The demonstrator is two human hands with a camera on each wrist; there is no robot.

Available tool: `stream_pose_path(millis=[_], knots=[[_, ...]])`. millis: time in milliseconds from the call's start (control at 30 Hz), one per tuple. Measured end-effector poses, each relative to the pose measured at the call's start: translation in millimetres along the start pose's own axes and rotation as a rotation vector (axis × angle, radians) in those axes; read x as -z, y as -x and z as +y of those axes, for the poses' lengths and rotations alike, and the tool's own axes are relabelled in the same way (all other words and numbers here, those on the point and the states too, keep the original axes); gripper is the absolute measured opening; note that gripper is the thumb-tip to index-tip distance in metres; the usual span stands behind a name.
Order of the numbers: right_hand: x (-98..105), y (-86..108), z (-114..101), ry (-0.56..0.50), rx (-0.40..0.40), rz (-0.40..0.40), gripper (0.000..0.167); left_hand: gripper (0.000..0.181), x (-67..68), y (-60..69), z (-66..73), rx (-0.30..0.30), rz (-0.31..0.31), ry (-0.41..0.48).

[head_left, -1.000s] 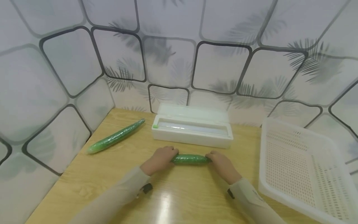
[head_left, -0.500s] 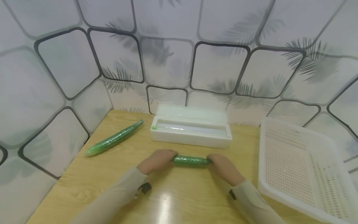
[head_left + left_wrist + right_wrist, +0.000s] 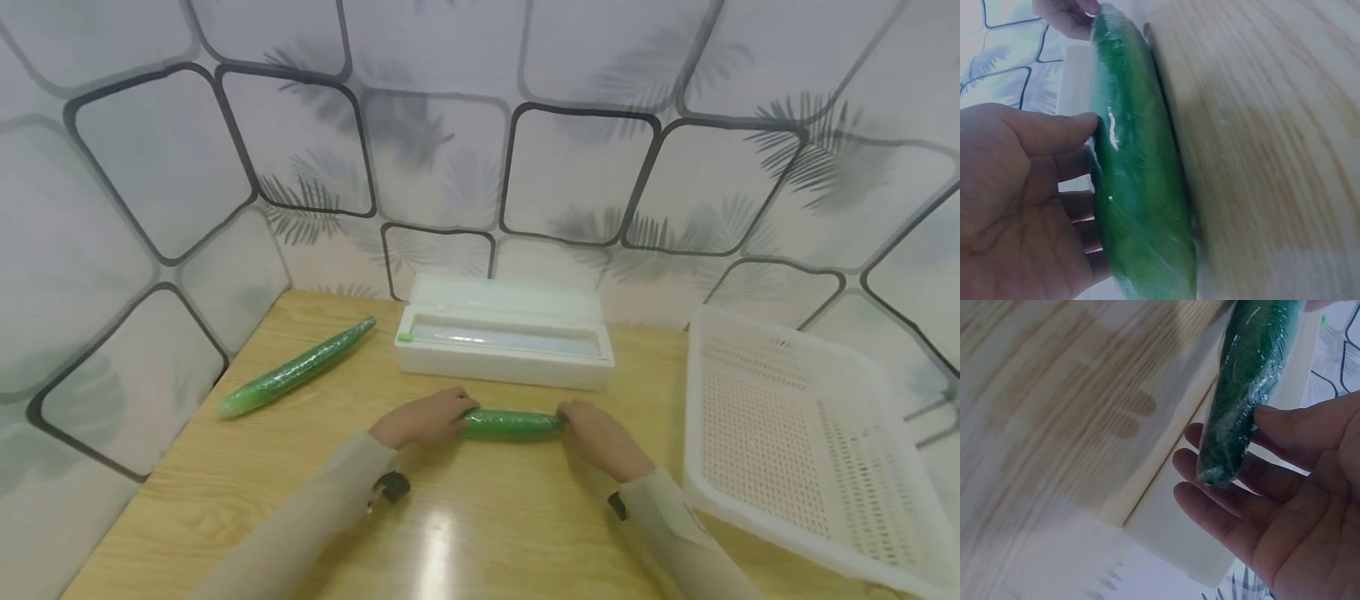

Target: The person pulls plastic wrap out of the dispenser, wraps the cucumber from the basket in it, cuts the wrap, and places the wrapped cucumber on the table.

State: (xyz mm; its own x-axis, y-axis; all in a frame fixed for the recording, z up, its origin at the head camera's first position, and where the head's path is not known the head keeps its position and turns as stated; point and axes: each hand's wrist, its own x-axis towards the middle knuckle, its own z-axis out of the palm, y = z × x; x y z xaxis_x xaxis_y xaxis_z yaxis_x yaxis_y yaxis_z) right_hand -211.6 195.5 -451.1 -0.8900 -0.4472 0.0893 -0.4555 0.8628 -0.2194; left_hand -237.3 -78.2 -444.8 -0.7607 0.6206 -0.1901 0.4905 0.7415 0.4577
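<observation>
A cucumber [image 3: 512, 423] in clear plastic film lies crosswise between my two hands, in front of the white box. My left hand [image 3: 429, 417] holds its left part; in the left wrist view the thumb [image 3: 1075, 132] presses its side and the other fingers pass behind it. At the opposite end my right hand [image 3: 600, 437] grips the tip. The right wrist view shows that wrapped end [image 3: 1225, 447] between the thumb and the fingers, with the film crumpled there.
A white cling film box [image 3: 502, 369] with its lid raised stands behind the hands. Another wrapped cucumber [image 3: 296, 371] lies at the left on the wooden table [image 3: 517, 533]. To the right sits a white perforated basket [image 3: 693, 417]. Patterned walls close off the back and left.
Both hands keep their hold on the cucumber, which seems to turn slightly in place. The whole head view has shifted a little, so the scene sits further left.
</observation>
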Motion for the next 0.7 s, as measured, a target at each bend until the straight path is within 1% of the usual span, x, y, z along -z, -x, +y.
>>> stream_pose_path(millis=[67,200,300,367,400,500,700], knots=[[0.7,-0.5,-0.3,0.007,0.004,0.004,0.014,0.037,-1.4,-0.7,-2.2,0.011,0.006,-0.001],[-0.5,-1.3,0.9,0.022,0.011,0.021,0.018,0.036,-3.8,-1.1,-6.6,0.020,0.049,0.002],[-1.8,-2.0,2.4,0.033,0.010,0.035,0.021,0.036,-3.9,-0.7,-8.0,0.014,0.081,0.002],[-2.2,-2.6,2.9,0.042,0.016,0.049,0.023,0.036,-3.3,0.1,-8.1,0.012,0.092,0.007],[-2.2,-2.8,3.0,0.043,0.018,0.054,0.024,0.036,-3.1,0.2,-8.0,0.006,0.100,-0.006],[-1.8,-3.4,2.8,0.038,0.020,0.067,0.024,0.037,-2.1,0.7,-7.3,0.002,0.107,-0.015],[-1.7,-4.2,2.5,0.028,0.003,0.063,0.024,0.041,-3.0,-2.8,-8.3,0.045,0.111,-0.021]])
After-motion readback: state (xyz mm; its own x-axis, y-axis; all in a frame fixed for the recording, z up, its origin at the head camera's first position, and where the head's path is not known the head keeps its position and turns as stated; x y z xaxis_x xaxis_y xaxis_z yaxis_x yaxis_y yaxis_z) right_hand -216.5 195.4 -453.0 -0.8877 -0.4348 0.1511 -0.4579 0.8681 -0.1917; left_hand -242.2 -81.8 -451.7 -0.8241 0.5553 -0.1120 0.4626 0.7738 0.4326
